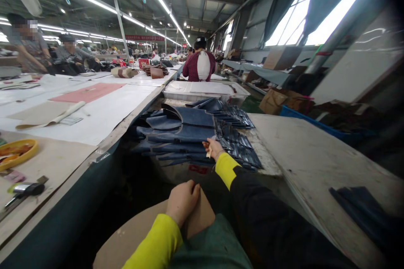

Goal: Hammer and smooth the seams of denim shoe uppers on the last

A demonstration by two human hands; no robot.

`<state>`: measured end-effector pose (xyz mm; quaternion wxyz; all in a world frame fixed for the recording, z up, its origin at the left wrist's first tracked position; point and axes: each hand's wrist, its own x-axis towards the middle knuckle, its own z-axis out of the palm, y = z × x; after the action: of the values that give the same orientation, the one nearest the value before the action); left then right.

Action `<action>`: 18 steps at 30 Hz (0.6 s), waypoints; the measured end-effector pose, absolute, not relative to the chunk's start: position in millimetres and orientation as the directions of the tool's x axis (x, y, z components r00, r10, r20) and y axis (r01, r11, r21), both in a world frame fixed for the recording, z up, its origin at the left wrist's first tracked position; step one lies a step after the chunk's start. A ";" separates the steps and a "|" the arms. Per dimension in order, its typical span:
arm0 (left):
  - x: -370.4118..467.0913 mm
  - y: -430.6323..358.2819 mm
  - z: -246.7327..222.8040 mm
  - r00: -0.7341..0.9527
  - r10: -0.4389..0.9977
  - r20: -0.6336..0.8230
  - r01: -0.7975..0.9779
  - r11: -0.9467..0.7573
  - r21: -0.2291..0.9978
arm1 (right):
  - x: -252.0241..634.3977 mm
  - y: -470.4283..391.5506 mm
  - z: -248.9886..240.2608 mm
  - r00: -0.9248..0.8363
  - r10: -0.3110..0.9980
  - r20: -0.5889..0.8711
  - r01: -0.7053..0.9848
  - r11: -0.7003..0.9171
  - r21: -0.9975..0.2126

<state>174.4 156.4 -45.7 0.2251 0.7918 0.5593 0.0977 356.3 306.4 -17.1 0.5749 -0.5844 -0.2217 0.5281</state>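
Low in the view, my left hand (183, 202) is closed on a tan sheet (202, 214), which lies over the green cloth (211, 246) on my lap. My right hand (213, 149) reaches forward to the near right part of a pile of dark blue leather-like pieces (179, 132). Its fingers are pinched, with a small pale scrap (209, 152) at them; whether they also grip a blue piece I cannot tell. The blue pieces lie overlapped in layers, with narrow folded ends at the right.
A long worktable (120, 128) runs along the left, bearing a yellow tray (19, 154), a tool (27, 189) and a pink sheet (88, 92). Ahead sits a person in a red top (191, 67). At right are a board (303, 143), dark pieces (362, 210) and a blue crate (315, 124).
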 end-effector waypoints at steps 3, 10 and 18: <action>174.0 158.3 -46.9 0.333 0.937 -0.101 0.843 -0.248 0.477 | 346.0 323.0 20.6 0.422 0.895 -0.149 -0.114 -0.111 -0.987; 168.9 159.3 -48.2 0.319 0.947 0.040 0.745 -0.277 0.607 | 314.8 306.1 53.9 0.280 0.924 0.262 0.274 0.185 -0.944; 161.6 157.1 -44.8 0.166 0.924 0.345 0.606 -0.371 0.703 | 312.9 224.9 26.9 0.197 0.899 0.390 0.413 0.285 -0.865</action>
<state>161.6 157.1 -44.8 0.2080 0.7347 0.5206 0.3821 312.9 224.9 26.9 0.5398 -0.5541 -0.5923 0.2251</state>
